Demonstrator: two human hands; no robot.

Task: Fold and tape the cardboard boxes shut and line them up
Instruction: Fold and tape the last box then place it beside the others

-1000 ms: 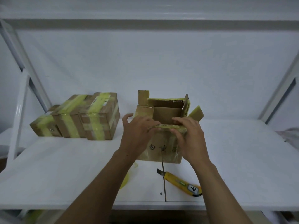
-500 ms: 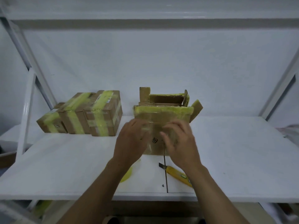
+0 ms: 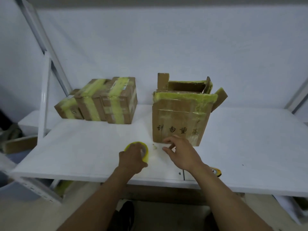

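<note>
Folding on the box (image 3: 180,117) ahead had stopped. Left hand (image 3: 131,160) gripped the tape roll (image 3: 146,151), right hand (image 3: 181,153) hung open; taping seemed due.

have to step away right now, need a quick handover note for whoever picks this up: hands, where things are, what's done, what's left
Left hand grips the yellow tape roll on the white table. Right hand is open and holds nothing, its fingers near the foot of the open box; contact cannot be told.
Done: three taped boxes stand side by side at the back left.
The open box has its near flap folded over, its rear flaps upright and its top unsealed.
A yellow knife lies near the table's front edge, mostly hidden by the right forearm.
Left: fold the remaining flaps, tape the top, set it in line.
</note>
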